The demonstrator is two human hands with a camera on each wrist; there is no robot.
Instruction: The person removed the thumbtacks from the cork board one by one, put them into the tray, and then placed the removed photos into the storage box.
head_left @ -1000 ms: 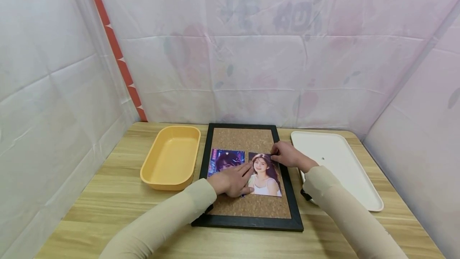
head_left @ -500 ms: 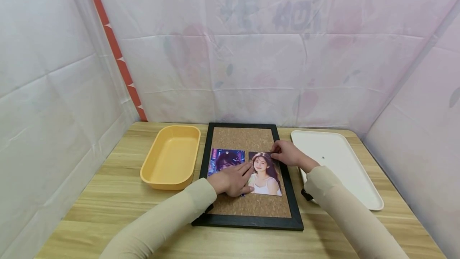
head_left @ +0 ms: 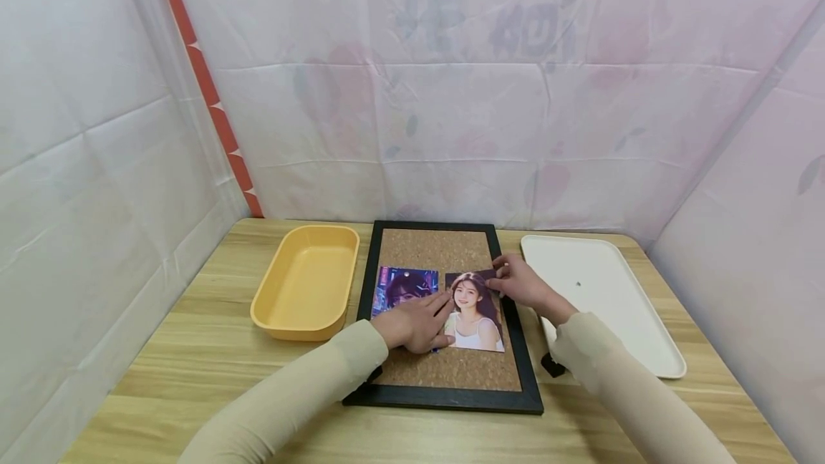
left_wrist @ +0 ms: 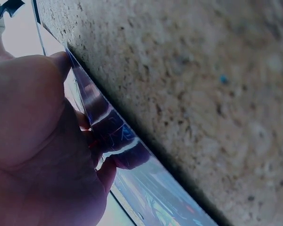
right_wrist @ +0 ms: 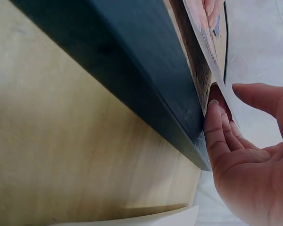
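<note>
In the head view, a portrait photo (head_left: 473, 321) lies on a black-framed corkboard (head_left: 445, 372). Beside it on the left is a purple-blue picture (head_left: 402, 285), with a small round pin head (head_left: 407, 274) near its top. My left hand (head_left: 417, 322) rests with straight fingers across this picture, fingertips reaching the portrait's left edge; it hides the picture's lower part. At the portrait's upper right corner is my right hand (head_left: 520, 283). The right wrist view shows its fingers (right_wrist: 217, 134) touching the board's edge beside the photo, the thumb apart from the photo.
A yellow bin (head_left: 306, 285) stands left of the board. To the right lies a white tray (head_left: 619, 306) bearing a small dark speck-like item (head_left: 578, 283). The wooden table (head_left: 193, 349) meets white printed curtains (head_left: 451, 113) at the back.
My right hand has shifted slightly right at the portrait's corner, and its thumb and fingers have spread apart. My left hand stays where it was.
</note>
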